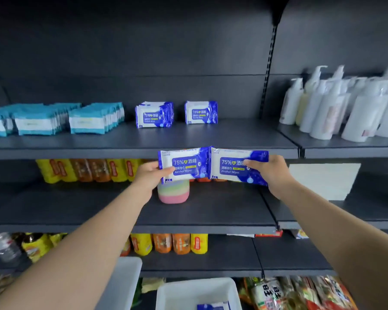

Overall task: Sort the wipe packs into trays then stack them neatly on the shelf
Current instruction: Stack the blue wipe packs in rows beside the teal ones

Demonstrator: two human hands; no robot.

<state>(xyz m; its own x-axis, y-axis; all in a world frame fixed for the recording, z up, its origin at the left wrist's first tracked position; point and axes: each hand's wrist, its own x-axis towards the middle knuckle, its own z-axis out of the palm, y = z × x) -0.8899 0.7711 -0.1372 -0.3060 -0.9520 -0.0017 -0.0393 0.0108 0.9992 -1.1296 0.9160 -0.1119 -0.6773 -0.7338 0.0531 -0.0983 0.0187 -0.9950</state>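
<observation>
My left hand [149, 175] grips a blue and white alcohol wipe pack [185, 164] by its left edge. My right hand [270, 172] grips a second identical pack [235, 166] by its right side. The two packs are held side by side, upright, just in front of the upper shelf's edge [121, 151]. On that shelf stand two rows of the same blue packs [154, 114] [201, 112], and teal and white wipe packs [96, 118] in rows to the left. A white tray [173, 291] below holds one more blue pack [213, 306].
White pump bottles [336, 108] crowd the upper shelf at right. A pastel striped jar [173, 193] and yellow and orange bottles [87, 170] stand on the middle shelf. Another white tray [123, 283] sits at lower left, snack bags [296, 294] at lower right.
</observation>
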